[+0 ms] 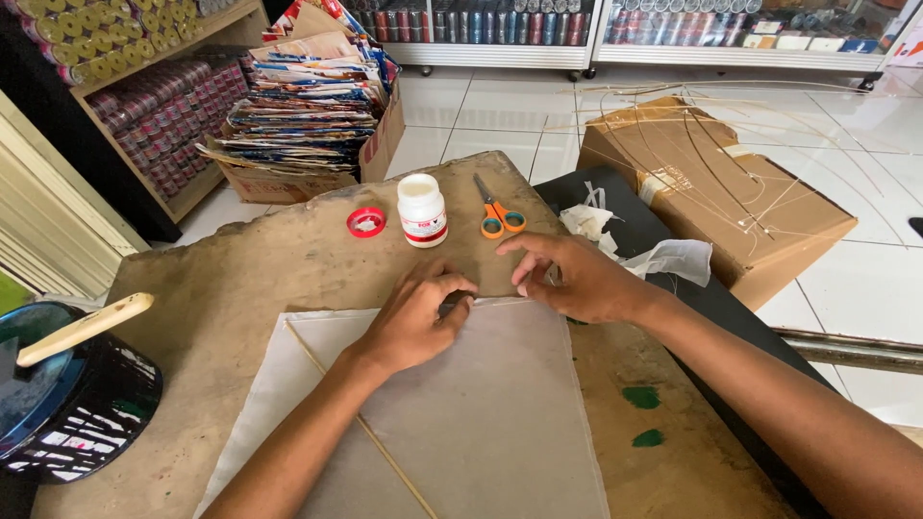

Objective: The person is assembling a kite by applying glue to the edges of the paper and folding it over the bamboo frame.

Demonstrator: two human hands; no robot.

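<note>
A: Where are the hands?

B: Both rest on a sheet of thin pale paper (481, 404) lying on a worn brown desk (240, 279). The left hand (415, 322) sits at the sheet's top edge, fingers curled and pressed together, pinching the paper's folded rim. The right hand (577, 279) is just beside it at 3 o'clock, fingers spread flat and pressing the same edge down.

A: Anything on the paper?

B: A thin bamboo stick (361, 423) runs diagonally across it, from the upper left corner down toward 6 o'clock, passing under the left forearm.

A: What lies around the hands?

B: At 12 o'clock from the left hand stands a white glue bottle (422, 210), lid off; its red cap (365, 222) lies just beside it at 9 o'clock. Orange-handled scissors (496, 211) lie at 3 o'clock from the bottle. Crumpled white paper scraps (663, 255) sit at 2 o'clock from the right hand. A dark round tin (82, 404) with a pale wooden handle (85, 329) across it sits at the desk's 9 o'clock edge. A cardboard box (731, 202) with thin bamboo strips on top stands on the tiled floor at 2 o'clock
</note>
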